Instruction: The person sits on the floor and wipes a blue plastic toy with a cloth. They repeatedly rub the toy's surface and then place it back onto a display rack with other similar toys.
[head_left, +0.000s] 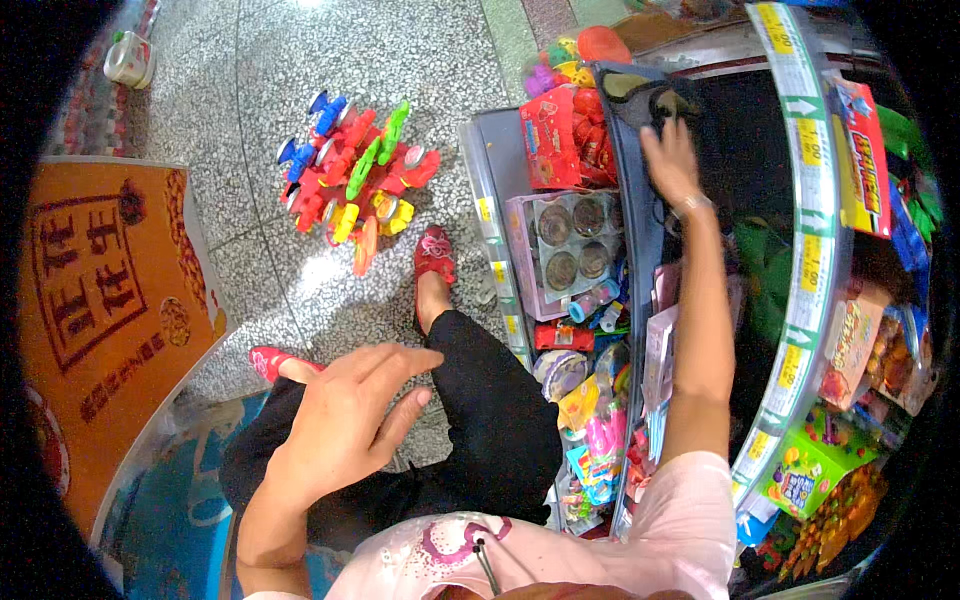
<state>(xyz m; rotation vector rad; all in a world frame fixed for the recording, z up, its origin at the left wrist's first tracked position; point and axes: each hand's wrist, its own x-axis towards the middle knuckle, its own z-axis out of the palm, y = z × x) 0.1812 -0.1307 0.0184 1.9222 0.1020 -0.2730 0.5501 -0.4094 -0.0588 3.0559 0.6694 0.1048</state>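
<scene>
My left hand (352, 412) hovers above my lap, thumb apart from loosely curled fingers, with nothing visible in it. My right hand (673, 165) is stretched over the dark upper tier of a shop shelf (739, 150), fingers spread. It is blurred, and whether its fingertips touch the shelf surface I cannot tell. Left of that hand, on the lower tier, stands an open red box (551, 139) with red-wrapped pieces. Below the box lies a clear pack of round dark pieces (574, 236) in a pink box (525, 270). Small packaged toys (600, 435) crowd the tier's near end.
Several bright plastic toys (364, 169) stand grouped on the terrazzo floor (187, 112). An orange printed carton (165, 247) is at the left. A price strip (810, 217) edges a higher shelf holding a green box (806, 469) and a red-yellow packet (862, 157).
</scene>
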